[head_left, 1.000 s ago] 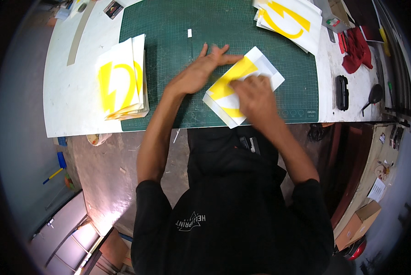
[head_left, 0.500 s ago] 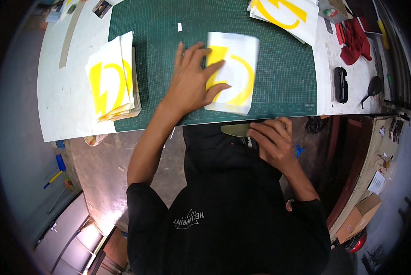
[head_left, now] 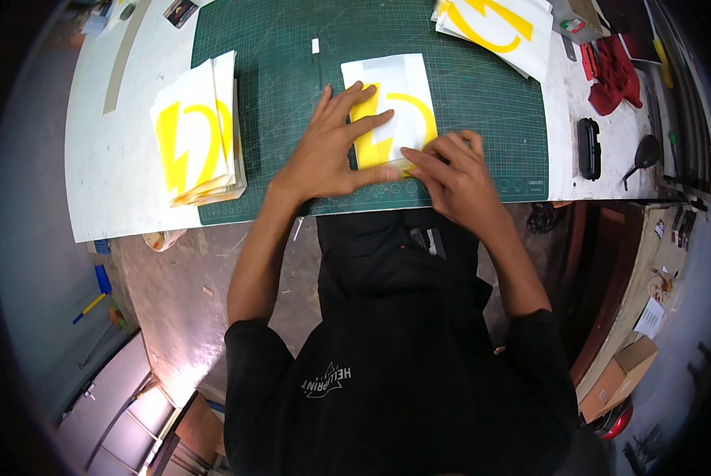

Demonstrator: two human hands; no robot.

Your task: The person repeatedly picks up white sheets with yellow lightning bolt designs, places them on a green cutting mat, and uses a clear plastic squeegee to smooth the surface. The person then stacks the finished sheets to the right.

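A white sheet with yellow print (head_left: 407, 119) lies on the green cutting mat (head_left: 490, 111), near the front edge of the worktop (head_left: 109, 166). Of the two hands, the left hand (head_left: 327, 151) is spread wide, its fingers resting on the sheet's left side and gripping nothing. The right hand (head_left: 454, 178) is curled, thumb and forefinger close together at the sheet's lower right part; whether something is pinched between them I cannot tell.

A left stack (head_left: 193, 135) of similar sheets straddles the mat's edge, and a right stack (head_left: 494, 28) lies across its far right corner. Beyond that stands a small box (head_left: 581, 20), its contents unclear. A brown carton (head_left: 621, 377) sits low on the right, its inside hidden. Below the worktop's left front edge shows a pale bag (head_left: 163, 240) with something orange-brown in it, too small to identify.
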